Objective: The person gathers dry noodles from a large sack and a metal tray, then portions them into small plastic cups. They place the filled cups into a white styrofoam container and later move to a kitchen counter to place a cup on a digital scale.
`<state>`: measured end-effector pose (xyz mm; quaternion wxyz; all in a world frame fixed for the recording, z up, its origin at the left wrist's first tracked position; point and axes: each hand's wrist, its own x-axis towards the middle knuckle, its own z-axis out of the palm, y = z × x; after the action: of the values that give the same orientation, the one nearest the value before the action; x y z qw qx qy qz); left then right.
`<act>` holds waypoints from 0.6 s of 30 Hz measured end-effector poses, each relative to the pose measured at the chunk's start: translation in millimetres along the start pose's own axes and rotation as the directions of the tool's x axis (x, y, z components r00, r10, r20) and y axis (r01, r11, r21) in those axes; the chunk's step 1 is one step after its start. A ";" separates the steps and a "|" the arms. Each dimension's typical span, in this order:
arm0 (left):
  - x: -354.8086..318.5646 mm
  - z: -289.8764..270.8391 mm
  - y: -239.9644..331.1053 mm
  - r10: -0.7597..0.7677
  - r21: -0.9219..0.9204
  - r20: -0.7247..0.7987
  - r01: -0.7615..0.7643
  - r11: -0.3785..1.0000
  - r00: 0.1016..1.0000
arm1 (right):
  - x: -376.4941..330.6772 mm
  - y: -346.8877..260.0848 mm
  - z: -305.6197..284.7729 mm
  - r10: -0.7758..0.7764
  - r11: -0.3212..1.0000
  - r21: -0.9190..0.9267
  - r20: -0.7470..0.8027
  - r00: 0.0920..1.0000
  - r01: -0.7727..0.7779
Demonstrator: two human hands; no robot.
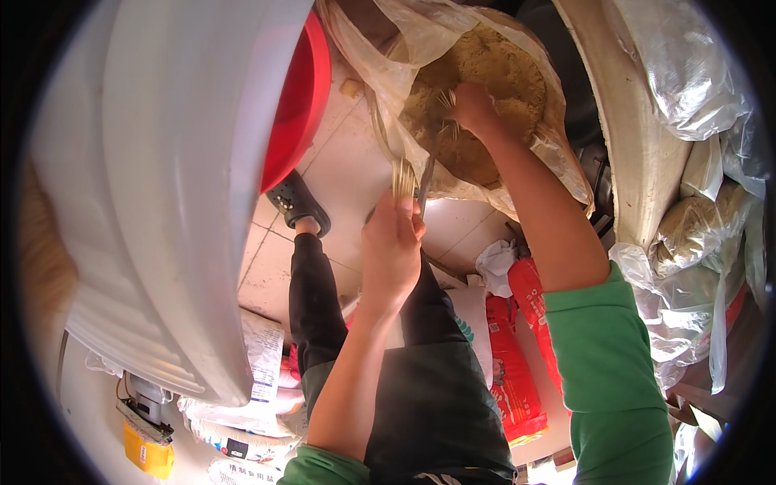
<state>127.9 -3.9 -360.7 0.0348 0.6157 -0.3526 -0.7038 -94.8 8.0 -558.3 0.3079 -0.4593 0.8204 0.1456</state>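
Observation:
My left hand point(394, 246) is closed round a bundle of thin pale sticks point(403, 179), which look like skewers and stand upright out of the fist. Farther up and to the right, my right hand point(475, 109) reaches into a clear plastic bag. A tan, powdery mass point(503, 69) with a lumpy surface fills the bag point(566, 174). Short pale stick ends point(447, 99) fan out beside the right fingers, which are pinched together over the powder. How deep the sticks go cannot be seen.
A red basin point(315, 97) stands at the left, behind a large white curved panel point(162, 202). Red packages point(511, 372) lie by my legs. Clear plastic bags point(695, 81) pile up along the right side. Below me are white sacks point(260, 356) and a yellow box point(149, 449).

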 end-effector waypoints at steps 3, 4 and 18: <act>-1.0 -2.1 -1.3 0.008 -0.020 0.013 -0.007 1.000 1.000 | -4.7 -5.0 0.3 -0.026 1.000 0.004 -0.040 0.999 0.026; -1.6 -4.0 -1.3 0.013 -0.006 0.010 -0.013 1.000 1.000 | -6.8 -7.4 -2.0 -0.005 0.999 0.042 0.017 1.000 0.004; -5.0 -7.5 7.8 -0.024 -0.046 0.033 0.026 0.999 0.999 | -11.3 6.9 -7.0 0.286 0.555 0.560 0.566 0.774 -0.614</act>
<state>132.8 -10.7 -352.3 0.0345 0.6077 -0.3291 -0.7219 -98.9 15.5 -546.1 0.5777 -0.0267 0.8156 -0.0191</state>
